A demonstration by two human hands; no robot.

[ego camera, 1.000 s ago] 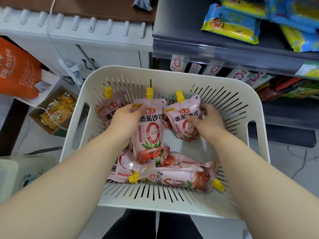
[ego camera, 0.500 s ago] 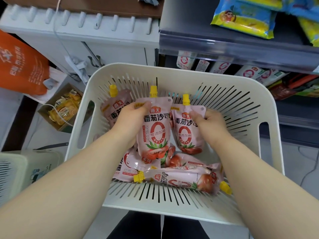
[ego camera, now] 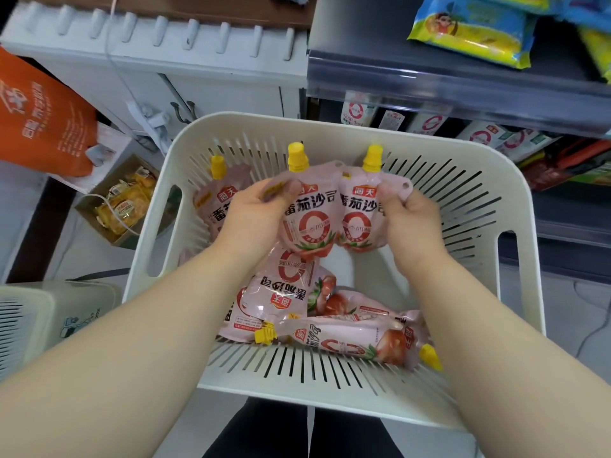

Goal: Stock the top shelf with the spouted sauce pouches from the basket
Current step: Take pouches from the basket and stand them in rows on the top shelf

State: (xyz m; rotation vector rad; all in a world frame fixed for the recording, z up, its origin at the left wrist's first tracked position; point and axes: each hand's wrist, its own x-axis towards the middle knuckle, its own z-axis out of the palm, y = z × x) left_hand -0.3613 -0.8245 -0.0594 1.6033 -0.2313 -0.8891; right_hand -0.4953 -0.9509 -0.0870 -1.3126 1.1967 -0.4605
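A cream slotted basket (ego camera: 515, 206) sits in front of me. My left hand (ego camera: 254, 219) grips a pink spouted sauce pouch (ego camera: 310, 223) with a yellow cap, held upright above the basket floor. My right hand (ego camera: 410, 223) grips a second upright pouch (ego camera: 358, 223) beside it; the two pouches touch. A third pouch (ego camera: 215, 200) leans against the basket's left wall. Several more pouches (ego camera: 344, 338) lie flat on the bottom. The dark shelf (ego camera: 463, 90) is at the upper right.
Blue and yellow snack bags (ego camera: 472, 31) lie on the shelf. White sachets (ego camera: 357, 110) stand on the level below it. An orange bag (ego camera: 39, 110) and a cardboard box of yellow packets (ego camera: 125, 203) are on the left. A pale bin (ego camera: 39, 322) stands at lower left.
Both hands have lifted their pouches higher and brought them side by side. The view has moved closer to the basket.
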